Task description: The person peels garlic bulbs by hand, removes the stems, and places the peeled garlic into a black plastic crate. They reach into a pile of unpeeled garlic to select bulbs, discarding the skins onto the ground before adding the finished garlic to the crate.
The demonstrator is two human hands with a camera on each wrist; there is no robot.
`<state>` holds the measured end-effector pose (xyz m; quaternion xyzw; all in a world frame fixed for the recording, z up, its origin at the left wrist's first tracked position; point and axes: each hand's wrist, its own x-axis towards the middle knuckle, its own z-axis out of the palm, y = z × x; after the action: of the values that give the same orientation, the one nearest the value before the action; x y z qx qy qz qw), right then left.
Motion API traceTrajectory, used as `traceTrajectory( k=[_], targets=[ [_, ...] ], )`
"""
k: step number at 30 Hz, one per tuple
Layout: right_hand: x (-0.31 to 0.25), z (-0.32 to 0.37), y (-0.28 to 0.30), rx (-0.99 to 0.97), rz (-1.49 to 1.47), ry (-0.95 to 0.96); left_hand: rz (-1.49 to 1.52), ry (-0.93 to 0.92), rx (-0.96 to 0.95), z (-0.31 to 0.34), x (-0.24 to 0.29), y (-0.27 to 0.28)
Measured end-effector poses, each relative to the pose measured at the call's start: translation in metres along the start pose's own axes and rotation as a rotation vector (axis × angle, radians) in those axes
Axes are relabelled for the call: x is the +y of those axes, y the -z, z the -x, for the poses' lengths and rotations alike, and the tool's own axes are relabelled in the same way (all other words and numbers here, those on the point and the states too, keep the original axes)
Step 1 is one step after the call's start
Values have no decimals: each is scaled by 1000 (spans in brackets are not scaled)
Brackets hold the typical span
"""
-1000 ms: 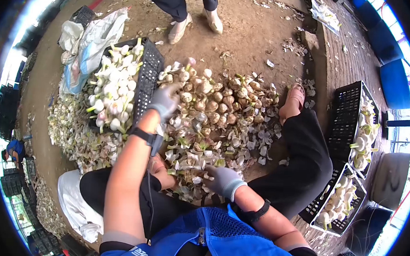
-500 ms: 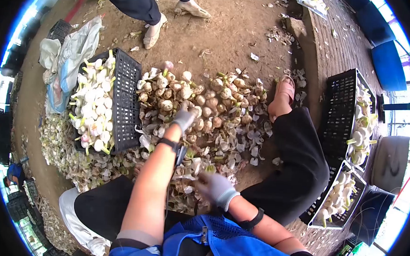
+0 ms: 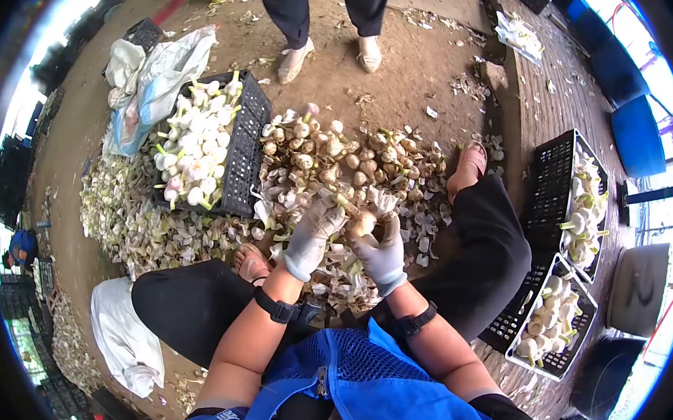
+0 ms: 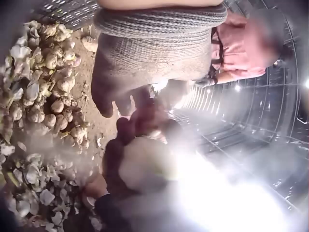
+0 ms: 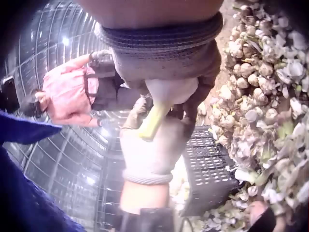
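Note:
A garlic bulb is held up between both gloved hands, over the loose skins. My right hand grips its round part, fingers curled about the side. Fingers of my left hand pinch at its stem end. From the right wrist, the pale bulb and its green-white stem show close up, the stem lying across the left glove. Glare washes out much of the left wrist view, where the bulb is blurred. Beyond the hands lies a heap of unpeeled garlic bulbs.
At left, a black crate is piled with peeled white garlic. Two more crates of garlic stand at right, one farther and one nearer. Another person's shoes are beyond the heap. Garlic skins cover the ground.
My left hand reached into the heap, then came back towards my body. Both hands now meet at a garlic bulb. The right hand has risen forward from near my lap.

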<state>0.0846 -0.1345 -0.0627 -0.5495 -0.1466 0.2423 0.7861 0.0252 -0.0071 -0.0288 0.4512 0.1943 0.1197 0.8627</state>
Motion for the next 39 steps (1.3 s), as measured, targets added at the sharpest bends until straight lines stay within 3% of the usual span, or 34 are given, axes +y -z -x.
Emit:
traceTrajectory(
  k=[2,3,5,7,11,13,14,17,18,19,21,22,23,25,27,29,31,33,35,37,38,39],
  targets=[
    [2,-4,4,-48,489,331,-157,-78,24,5,-2,3],
    [1,-1,6,-58,490,346,-156,-97,23,8,-3,4],
    [-30,4,-3,-44,922,565,-125,-50,84,14,-1,0],
    [-29,3,-1,-57,956,611,-90,-60,90,17,2,0],
    [-25,6,0,-60,979,644,-312,-121,78,23,0,7],
    [-26,6,3,-71,870,617,-426,-347,166,27,-3,1],
    [-19,7,2,-117,710,551,-564,-449,191,27,-4,3],
    [-22,8,-13,-178,247,320,-770,-451,264,34,4,-1],
    [-34,11,-9,-259,42,44,-807,-526,307,27,-15,16],
    [-39,7,-5,-211,-220,-305,-804,-525,314,31,-12,9],
    [-37,6,6,-373,-475,-445,-831,-623,319,39,-8,-5],
    [-29,3,5,-254,-320,-362,-1006,-586,208,43,3,-8],
    [-26,4,11,-258,-317,-366,-1053,-716,94,42,3,-6],
    [-27,5,25,-488,-236,-492,-1028,-584,27,45,6,-1],
    [-41,6,21,-589,-408,-692,-698,-225,-74,48,21,6],
    [-46,7,21,-668,-340,-885,-763,-368,-137,40,29,17],
    [-59,15,8,-908,-221,-943,-820,-390,84,41,34,10],
    [-51,27,3,-1052,-342,-884,-958,-271,37,12,-13,55],
    [-39,27,9,-1039,-317,-912,-1270,158,136,21,23,27],
    [-47,19,5,-865,-260,-774,-1437,229,169,25,15,35],
    [-37,20,10,-742,-167,-513,-1603,302,202,29,13,37],
    [-12,13,27,-642,106,-290,-1555,212,81,34,11,40]
  ],
)
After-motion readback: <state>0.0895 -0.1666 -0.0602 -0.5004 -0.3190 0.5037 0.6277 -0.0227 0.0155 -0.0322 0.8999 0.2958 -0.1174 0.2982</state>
